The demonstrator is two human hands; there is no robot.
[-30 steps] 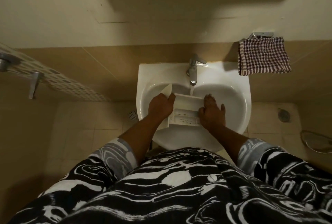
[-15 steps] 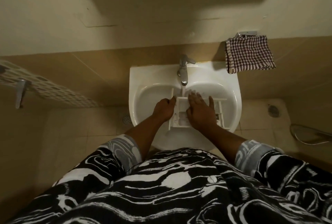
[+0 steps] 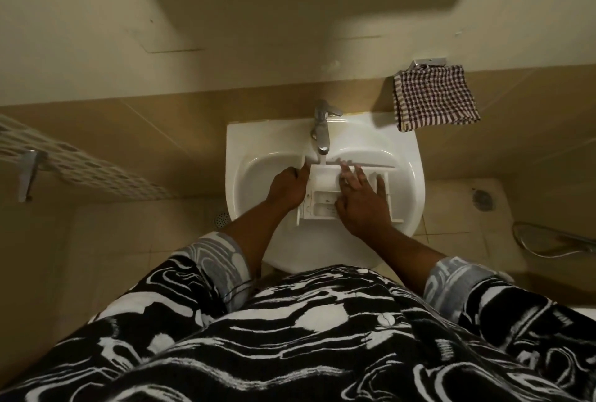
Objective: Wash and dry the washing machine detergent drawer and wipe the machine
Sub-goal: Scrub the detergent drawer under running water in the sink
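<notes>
Drawer (image 3: pixel 324 176) of white plastic, boxy and open-topped, lying level across the bowl of the sink (image 3: pixel 248 150), right under the tap (image 3: pixel 321 134). Split inside by thin walls: one large pale compartment on the far side, two narrow slots closer in, one behind the other, dotted with a few dark specks. Long flat strip along the far edge, reaching out to the right toward the bowl's wall. More ribs and dividers on the right half, mostly hidden under fingers. Thin pale thread of water (image 3: pixel 322 159) dropping from the spout onto the far edge.

Left hand (image 3: pixel 287 187) clamped on the drawer's left side, fingers curled over its rim. Right hand (image 3: pixel 361 205) laid flat on the right half, fingers straight and fanned, tips toward the tap, gripping nothing, just pressing on the plastic.

Rolled grey-patterned sleeves (image 3: pixel 216 256) at both elbows, black-and-white swirled shirt (image 3: pixel 322 337) filling the bottom.

Checked red-and-white cloth (image 3: pixel 435 96) hanging from a metal holder (image 3: pixel 430 62) on the wall, up and right of the sink. Perforated white rack (image 3: pixel 80 163) on the left wall. Round floor drain (image 3: pixel 222 217) just left of the sink, on beige tiles.
</notes>
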